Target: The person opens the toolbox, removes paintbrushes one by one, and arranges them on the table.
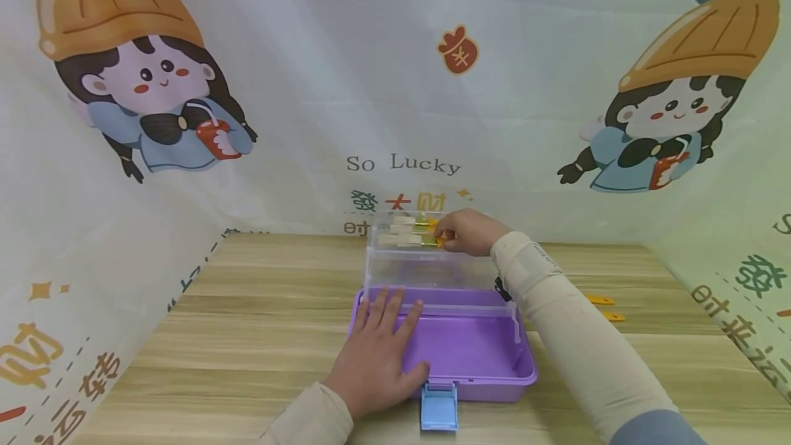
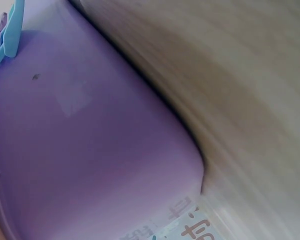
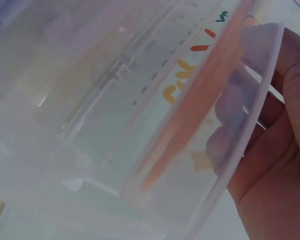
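While the box (image 1: 472, 345) is seemingly steadied by the left hand (image 1: 378, 359), spread flat over its eight o'clock side with nothing gripped, a brush (image 1: 409, 241) appears to be pinched at its yellow handle by the curled fingers of the right hand (image 1: 472, 232), in the raised clear lid (image 1: 426, 270) at twelve o'clock. Other brushes (image 1: 404, 221) are laid alongside, bristles toward nine o'clock; whether the lid's floor is touched by the pinched one cannot be told. For good handling, it should be kept parallel to its neighbours, its bristles unbent, and released only once supported. The lid should be spared hard pushes toward twelve o'clock, where it is closely backed by the backdrop (image 1: 296, 122). Its rim should be cleared by the knuckles. Open room is offered by the bench (image 1: 278, 314) toward nine o'clock; toward three, two yellow handles (image 1: 601, 300), partly hidden by the sleeve (image 1: 568, 328), should not be swept.
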A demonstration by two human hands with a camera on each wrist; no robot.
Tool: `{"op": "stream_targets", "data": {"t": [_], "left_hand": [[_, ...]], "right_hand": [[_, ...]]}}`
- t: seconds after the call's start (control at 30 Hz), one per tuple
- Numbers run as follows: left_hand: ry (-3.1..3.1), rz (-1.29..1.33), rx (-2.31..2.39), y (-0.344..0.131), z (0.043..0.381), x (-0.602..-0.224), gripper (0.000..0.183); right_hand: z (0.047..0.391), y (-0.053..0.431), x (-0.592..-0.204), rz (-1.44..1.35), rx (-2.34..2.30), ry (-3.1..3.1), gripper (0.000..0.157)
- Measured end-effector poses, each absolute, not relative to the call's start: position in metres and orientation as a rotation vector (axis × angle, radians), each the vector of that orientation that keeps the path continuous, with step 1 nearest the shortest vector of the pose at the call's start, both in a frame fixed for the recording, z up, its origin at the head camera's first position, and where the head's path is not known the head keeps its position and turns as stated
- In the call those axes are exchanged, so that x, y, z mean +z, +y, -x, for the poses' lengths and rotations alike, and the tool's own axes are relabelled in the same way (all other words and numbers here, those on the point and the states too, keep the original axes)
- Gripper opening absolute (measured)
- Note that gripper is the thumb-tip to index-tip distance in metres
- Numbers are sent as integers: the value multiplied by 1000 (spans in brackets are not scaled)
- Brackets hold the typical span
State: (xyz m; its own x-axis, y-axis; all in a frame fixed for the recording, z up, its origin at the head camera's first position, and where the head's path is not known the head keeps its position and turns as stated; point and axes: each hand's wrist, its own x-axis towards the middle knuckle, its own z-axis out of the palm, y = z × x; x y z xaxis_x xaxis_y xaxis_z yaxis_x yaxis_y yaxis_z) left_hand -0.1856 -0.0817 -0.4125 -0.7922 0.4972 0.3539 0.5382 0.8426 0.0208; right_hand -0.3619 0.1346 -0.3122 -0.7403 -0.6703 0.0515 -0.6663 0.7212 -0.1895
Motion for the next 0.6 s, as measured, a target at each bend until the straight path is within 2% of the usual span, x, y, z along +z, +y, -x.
{"op": "stream_targets", "data": {"t": [0.6], "left_hand": [[-2674,772,-155,-82,186,-414,82]], "right_hand": [[355,148,-299,1188,-483,2943,26]]}}
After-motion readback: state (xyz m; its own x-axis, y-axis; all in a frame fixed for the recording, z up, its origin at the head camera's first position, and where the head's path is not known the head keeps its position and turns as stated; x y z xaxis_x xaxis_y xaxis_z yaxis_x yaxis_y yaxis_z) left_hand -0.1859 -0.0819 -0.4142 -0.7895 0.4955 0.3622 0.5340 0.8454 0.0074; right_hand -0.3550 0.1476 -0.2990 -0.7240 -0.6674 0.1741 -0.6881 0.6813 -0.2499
